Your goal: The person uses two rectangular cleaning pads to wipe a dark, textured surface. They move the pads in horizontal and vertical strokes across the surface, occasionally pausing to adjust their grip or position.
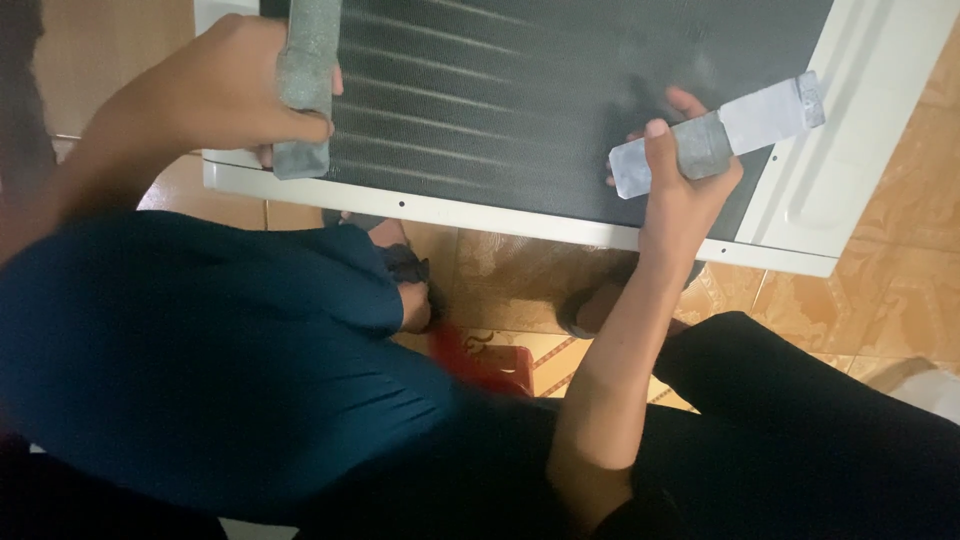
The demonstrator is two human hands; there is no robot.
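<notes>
2 grey blocks are in your hands, both over the dark finned coil [500, 100] of the white-framed unit [860, 130]. Your left hand [215, 95] is closed in a firm grip around the upright grey foam block [305, 85], which rests at the coil's near left corner, touching the white frame edge. Your right hand [680, 175] is closed around the flat grey bar [715, 135], which lies tilted across the coil's near right side, its lighter end reaching toward the frame's right rim. Below the frame's near edge you see tan floor tiles [880, 310] and a red stool [485, 365] between your knees.
</notes>
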